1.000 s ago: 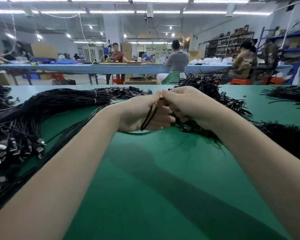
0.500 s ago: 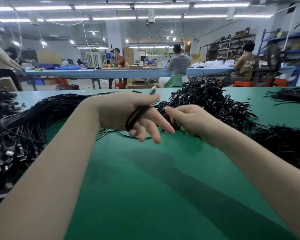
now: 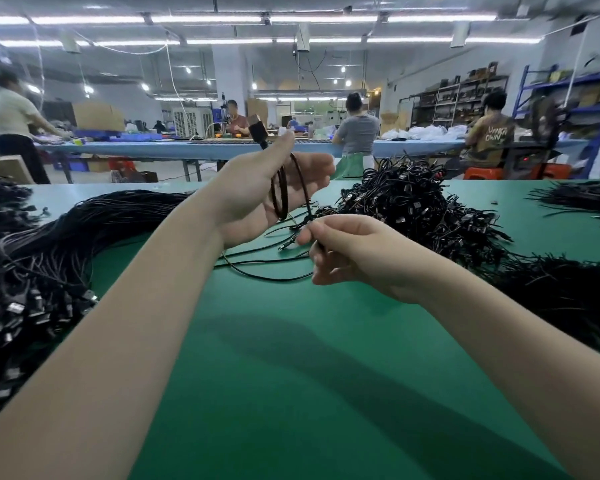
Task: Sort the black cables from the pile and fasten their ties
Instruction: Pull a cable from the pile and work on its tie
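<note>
Left hand (image 3: 257,192) raised, cable (image 3: 280,192) looped round palm.

black cables (image 3: 406,206), green table (image 3: 291,358)

"OWN" on seated worker's shirt (image 3: 495,137)

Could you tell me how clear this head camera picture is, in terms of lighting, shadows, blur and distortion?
Head view: bright ceiling strip lights light the scene evenly; the forearms throw soft dark shadows on the green table; wide-angle distortion bows the table's far edge; the left hand, its coiled cable and the right hand are fairly sharp; the standing person at far left is motion-blurred.
</note>
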`<act>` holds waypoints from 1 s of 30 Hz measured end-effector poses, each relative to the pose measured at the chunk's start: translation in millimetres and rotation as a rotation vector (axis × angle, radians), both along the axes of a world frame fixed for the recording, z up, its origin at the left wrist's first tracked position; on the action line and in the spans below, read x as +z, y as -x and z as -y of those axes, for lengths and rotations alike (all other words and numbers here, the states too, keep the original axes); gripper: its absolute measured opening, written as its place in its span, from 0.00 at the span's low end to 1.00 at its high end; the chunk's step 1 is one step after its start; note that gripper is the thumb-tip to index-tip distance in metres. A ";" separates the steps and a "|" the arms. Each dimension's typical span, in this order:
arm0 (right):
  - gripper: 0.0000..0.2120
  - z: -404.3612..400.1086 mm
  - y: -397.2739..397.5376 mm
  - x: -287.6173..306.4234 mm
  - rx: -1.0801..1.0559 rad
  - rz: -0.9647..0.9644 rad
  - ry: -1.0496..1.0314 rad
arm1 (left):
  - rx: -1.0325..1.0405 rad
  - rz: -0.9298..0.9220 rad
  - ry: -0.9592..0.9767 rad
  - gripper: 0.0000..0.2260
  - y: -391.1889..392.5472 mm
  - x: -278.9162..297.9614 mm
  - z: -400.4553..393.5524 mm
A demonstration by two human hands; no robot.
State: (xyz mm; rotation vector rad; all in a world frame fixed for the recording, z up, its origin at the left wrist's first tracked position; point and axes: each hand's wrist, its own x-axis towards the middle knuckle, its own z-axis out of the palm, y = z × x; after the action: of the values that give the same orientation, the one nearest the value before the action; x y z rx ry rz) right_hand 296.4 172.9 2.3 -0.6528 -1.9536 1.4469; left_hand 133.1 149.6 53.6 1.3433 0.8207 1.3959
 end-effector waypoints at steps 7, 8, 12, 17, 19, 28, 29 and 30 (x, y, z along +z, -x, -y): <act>0.14 -5.2 -21.3 27.1 0.000 -0.273 0.053 | -0.008 -0.284 0.162 0.23 17.0 -6.2 -1.0; 0.13 -4.6 -23.6 29.9 -0.023 -0.276 0.024 | -0.018 -0.362 0.206 0.24 17.5 -8.5 -1.8; 0.11 3.3 -25.0 35.1 0.007 -0.280 -0.020 | -0.012 -0.493 0.263 0.27 11.1 -16.5 -6.0; 0.09 14.9 -10.6 19.6 0.233 -0.016 -0.090 | -0.011 0.010 0.153 0.26 13.8 -4.3 -0.9; 0.11 14.2 0.0 6.5 0.142 0.063 -0.141 | -0.069 0.170 0.093 0.24 13.5 4.9 2.8; 0.07 -3.2 -2.8 3.0 -0.049 -0.047 0.022 | -0.160 0.097 0.056 0.15 -7.9 7.5 13.9; 0.07 -4.3 -3.1 5.6 -0.032 -0.132 0.132 | -0.184 0.085 0.069 0.13 -9.7 5.8 13.7; 0.08 -4.8 -3.1 8.0 -0.013 -0.202 0.220 | -0.209 0.067 0.082 0.12 -11.7 3.7 13.2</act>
State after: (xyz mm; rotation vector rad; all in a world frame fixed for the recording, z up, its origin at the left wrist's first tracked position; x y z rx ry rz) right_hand 299.5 177.8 10.3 -0.5872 -1.6487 1.6660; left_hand 144.8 136.4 57.4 1.2736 0.6657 1.2246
